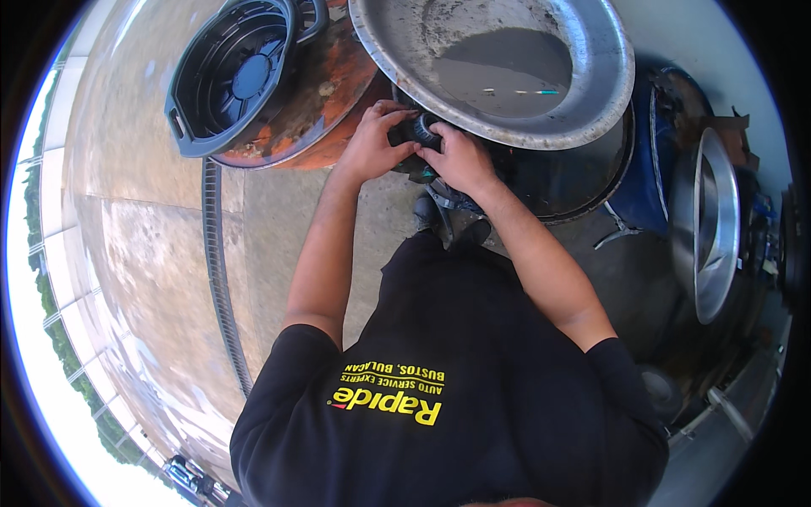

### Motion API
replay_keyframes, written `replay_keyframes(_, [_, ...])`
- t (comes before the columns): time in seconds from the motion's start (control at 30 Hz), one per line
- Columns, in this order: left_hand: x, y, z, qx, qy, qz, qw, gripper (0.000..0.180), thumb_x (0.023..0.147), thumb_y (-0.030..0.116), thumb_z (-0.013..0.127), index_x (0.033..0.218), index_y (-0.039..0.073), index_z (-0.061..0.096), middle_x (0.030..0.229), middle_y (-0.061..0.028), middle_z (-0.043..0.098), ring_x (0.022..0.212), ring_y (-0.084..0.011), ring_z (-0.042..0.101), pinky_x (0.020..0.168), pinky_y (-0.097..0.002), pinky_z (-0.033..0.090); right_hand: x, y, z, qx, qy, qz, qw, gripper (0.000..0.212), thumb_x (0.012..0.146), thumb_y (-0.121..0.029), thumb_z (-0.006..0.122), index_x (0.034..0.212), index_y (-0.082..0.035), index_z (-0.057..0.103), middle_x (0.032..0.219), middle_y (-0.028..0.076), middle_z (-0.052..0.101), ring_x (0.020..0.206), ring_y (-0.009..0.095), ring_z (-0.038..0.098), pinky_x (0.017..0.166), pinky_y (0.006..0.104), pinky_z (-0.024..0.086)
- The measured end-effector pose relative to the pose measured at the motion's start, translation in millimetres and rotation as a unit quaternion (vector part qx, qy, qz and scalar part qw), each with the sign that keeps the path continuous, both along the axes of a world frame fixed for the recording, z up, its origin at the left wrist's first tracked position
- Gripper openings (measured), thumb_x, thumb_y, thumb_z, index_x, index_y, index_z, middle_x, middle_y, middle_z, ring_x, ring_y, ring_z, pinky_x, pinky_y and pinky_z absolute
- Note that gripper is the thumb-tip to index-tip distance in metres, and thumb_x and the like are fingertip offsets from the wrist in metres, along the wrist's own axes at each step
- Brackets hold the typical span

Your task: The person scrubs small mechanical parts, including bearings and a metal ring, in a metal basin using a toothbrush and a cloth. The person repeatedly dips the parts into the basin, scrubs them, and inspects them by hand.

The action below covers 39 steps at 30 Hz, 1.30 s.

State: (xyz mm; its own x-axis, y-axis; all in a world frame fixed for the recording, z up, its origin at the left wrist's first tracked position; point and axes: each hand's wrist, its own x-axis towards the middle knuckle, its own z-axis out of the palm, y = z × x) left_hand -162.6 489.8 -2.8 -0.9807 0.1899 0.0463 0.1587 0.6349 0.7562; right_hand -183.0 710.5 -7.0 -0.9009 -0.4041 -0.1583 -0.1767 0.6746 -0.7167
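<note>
Both my hands meet around a small black round piece with a ribbed edge (425,129), just below the rim of a large metal basin (604,101). My left hand (377,142) grips its left side, with thumb and fingers curled. From the right, my right hand (460,158) closes on it, the thumbs nearly touching. What the piece belongs to is mostly hidden; something dark with a bit of green shows under my fingers. The basin holds dirty residue and a thin, pale stick with a teal end (522,91).
A black drain pan (182,131) rests on a rusty orange drum (325,118) at left. Behind my right hand stands a dark drum (583,182), with a blue drum (638,198) beyond. Another metal basin (718,253) stands tilted at far right. A floor grate (216,262) runs along the left.
</note>
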Motion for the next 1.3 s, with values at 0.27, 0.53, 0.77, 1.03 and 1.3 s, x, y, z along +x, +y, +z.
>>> replay_keyframes(0.27, [-3,-9,2,-0.011,-0.007,-0.017,1.000,0.063,0.082,0.025,0.093,0.139,0.009,0.074,0.142,-0.0178,0.063,0.138,-0.0377,0.058,0.119,-0.0459,0.046,-8,4,21,0.028,-0.008,0.014,0.999,0.038,0.093,-0.029,0.086,0.121,-0.006,0.075,0.074,0.005,0.064,0.070,0.020,0.064,0.068,0.0402,0.051])
replay_keyframes(0.53, [-12,-15,9,-0.016,-0.035,-0.043,0.998,0.063,0.082,0.026,0.095,0.139,0.009,0.075,0.143,-0.0186,0.062,0.137,-0.0377,0.057,0.119,-0.0465,0.046,-3,11,17,0.087,0.135,0.083,0.983,0.041,0.088,-0.032,0.086,0.123,-0.013,0.076,0.100,0.014,0.078,0.100,0.035,0.076,0.091,0.0492,0.058])
replay_keyframes(0.77, [-19,-20,2,-0.023,-0.034,-0.062,0.997,0.064,0.082,0.026,0.095,0.141,0.010,0.074,0.145,-0.0194,0.062,0.141,-0.0384,0.055,0.121,-0.0485,0.044,2,12,7,0.120,0.188,0.093,0.970,0.033,0.089,-0.033,0.083,0.116,-0.015,0.076,0.090,0.010,0.080,0.088,0.034,0.078,0.084,0.0488,0.061])
replay_keyframes(1.03, [-28,-24,6,-0.036,-0.037,-0.089,0.995,0.063,0.080,0.028,0.094,0.139,0.012,0.076,0.140,-0.0182,0.066,0.134,-0.0392,0.058,0.117,-0.0482,0.047,29,32,54,0.028,0.011,0.031,0.999,0.027,0.085,-0.024,0.085,0.107,-0.010,0.078,0.071,0.007,0.068,0.062,0.025,0.066,0.061,0.0418,0.052])
replay_keyframes(1.3, [-6,-4,24,-0.082,0.044,-0.008,0.996,0.069,0.078,0.028,0.092,0.142,0.012,0.073,0.143,-0.0144,0.063,0.134,-0.0363,0.056,0.115,-0.0499,0.047,-37,109,158,-0.101,-0.200,-0.055,0.973,0.033,0.085,-0.019,0.094,0.105,0.001,0.076,0.073,-0.006,0.063,0.065,0.002,0.052,0.059,0.0257,0.042])
